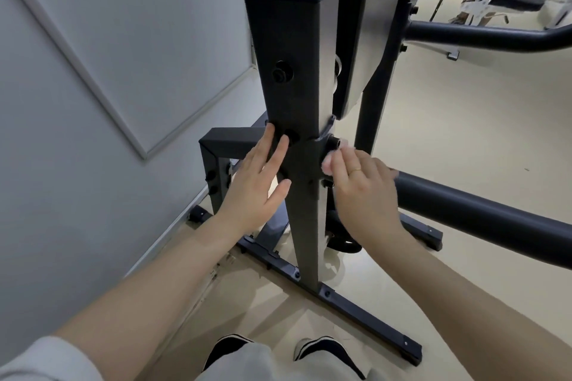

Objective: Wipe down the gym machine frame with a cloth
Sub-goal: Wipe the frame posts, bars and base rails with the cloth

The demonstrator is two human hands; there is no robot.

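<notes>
Frame upright [301,96]: square-section, matte black, bolted, flat cap | cloth [328,164]: pale pink, soft, bunched, pressed to the upright's right side at a bolt | right hand [363,192]: grip clamped on cloth | left hand [257,185]: fingers spread flat on upright

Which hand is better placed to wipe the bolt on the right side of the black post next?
The right hand. It already holds the pink cloth against that bolt. The left hand lies flat on the post, without cloth.
</notes>
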